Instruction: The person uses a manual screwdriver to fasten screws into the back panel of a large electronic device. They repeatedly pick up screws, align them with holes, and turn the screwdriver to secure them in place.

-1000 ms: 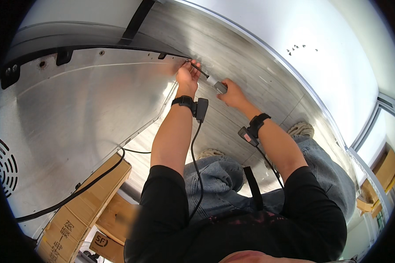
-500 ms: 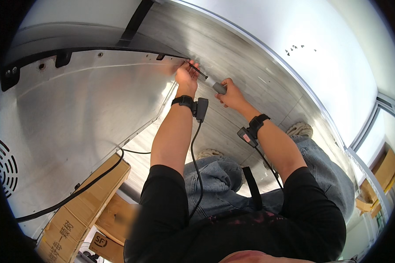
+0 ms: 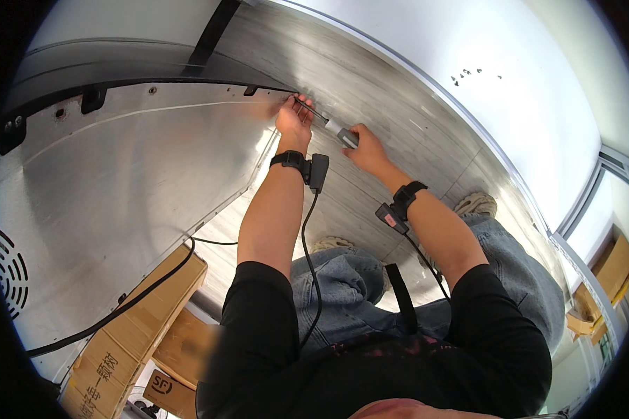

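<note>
My right hand point(image 3: 367, 148) is wrapped round the grey handle of a screwdriver point(image 3: 344, 133), which looks like a powered one. Its long dark shaft slants up and left to the far right corner of a large silver metal panel point(image 3: 147, 160). At that corner my left hand point(image 3: 295, 120) has its fingers curled about the shaft's tip, by the panel's black edge. Whatever lies between those fingertips is too small to make out, and the tip itself is partly hidden.
A white surface point(image 3: 524, 112) on the right holds several small dark screws point(image 3: 467, 72). Cardboard boxes point(image 3: 140, 318) lie below the panel. A black cable point(image 3: 147, 297) crosses its lower edge. Cords hang from both wrist straps. Wood-look floor point(image 3: 377, 84) lies beyond my hands.
The view has shifted a little, so the panel sits slightly further left. Both hands stay at the panel's corner, with the screwdriver still pointed at it and tilted almost the same way.
</note>
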The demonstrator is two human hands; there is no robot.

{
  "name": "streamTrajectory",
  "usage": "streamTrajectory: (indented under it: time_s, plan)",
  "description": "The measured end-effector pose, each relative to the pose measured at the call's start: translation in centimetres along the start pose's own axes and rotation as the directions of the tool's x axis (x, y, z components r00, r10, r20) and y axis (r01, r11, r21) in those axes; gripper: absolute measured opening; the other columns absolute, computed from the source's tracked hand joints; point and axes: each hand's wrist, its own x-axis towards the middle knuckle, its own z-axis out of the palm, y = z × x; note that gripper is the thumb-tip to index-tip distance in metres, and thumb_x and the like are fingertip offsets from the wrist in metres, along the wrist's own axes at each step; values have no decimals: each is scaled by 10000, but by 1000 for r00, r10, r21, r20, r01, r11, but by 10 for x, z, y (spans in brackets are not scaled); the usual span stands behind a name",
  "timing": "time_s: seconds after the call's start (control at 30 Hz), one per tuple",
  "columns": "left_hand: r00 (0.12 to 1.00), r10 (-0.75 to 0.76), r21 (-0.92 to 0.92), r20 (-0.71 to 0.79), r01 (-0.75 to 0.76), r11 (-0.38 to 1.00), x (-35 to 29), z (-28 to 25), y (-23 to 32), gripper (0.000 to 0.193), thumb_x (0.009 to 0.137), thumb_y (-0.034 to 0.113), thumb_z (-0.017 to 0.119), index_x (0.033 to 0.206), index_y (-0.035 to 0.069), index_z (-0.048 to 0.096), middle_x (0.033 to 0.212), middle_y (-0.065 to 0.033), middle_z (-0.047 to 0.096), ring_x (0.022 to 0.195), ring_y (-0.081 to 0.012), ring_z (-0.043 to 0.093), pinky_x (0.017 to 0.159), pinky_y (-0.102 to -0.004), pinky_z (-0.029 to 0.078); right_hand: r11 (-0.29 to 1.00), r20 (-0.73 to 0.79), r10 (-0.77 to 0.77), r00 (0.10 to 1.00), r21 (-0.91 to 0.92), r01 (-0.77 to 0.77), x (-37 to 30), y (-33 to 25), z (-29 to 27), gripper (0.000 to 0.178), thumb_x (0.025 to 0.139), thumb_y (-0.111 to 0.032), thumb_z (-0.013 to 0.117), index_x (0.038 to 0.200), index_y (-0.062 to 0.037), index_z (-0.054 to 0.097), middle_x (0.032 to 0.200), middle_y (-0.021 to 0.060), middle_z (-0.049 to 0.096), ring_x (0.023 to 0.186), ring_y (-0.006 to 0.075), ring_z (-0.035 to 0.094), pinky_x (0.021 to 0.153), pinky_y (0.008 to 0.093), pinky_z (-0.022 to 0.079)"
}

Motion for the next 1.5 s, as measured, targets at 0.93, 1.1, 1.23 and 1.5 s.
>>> streamTrajectory:
  time_s: [0.93,1.1,1.23,1.5]
  plan:
    - [644,216,550,734,-750,367,-95,203,-31,116,848,140,635,868,38,687,798,-29,649,724,-124,591,650,-259,465,687,-295,227,928,724,62,-89,68,-100,275,676,13,588,940,-25,522,704,39,522,515,115,485,470,273,403]
    - [240,367,290,899,-953,-85,-84,208,-75,77,769,118,674,828,113,724,828,-51,666,769,-235,563,692,-349,456,680,-244,331,912,731,-52,-108,81,-79,311,660,3,587,965,-15,528,712,46,517,528,118,494,481,275,408]
    - [139,359,239,923,-938,-251,-86,208,-88,92,743,115,692,829,117,724,809,-20,659,806,-238,558,707,-353,445,684,-234,358,904,725,-83,-113,87,-71,324,653,9,586,971,-13,529,712,52,513,532,123,498,484,282,410]
    - [106,403,174,909,-975,-136,-80,188,-73,195,770,111,677,963,86,689,777,-55,648,765,-218,570,708,-343,460,723,-262,316,912,689,-53,-100,84,-64,302,675,0,595,969,-12,525,719,66,518,515,135,496,472,294,408]
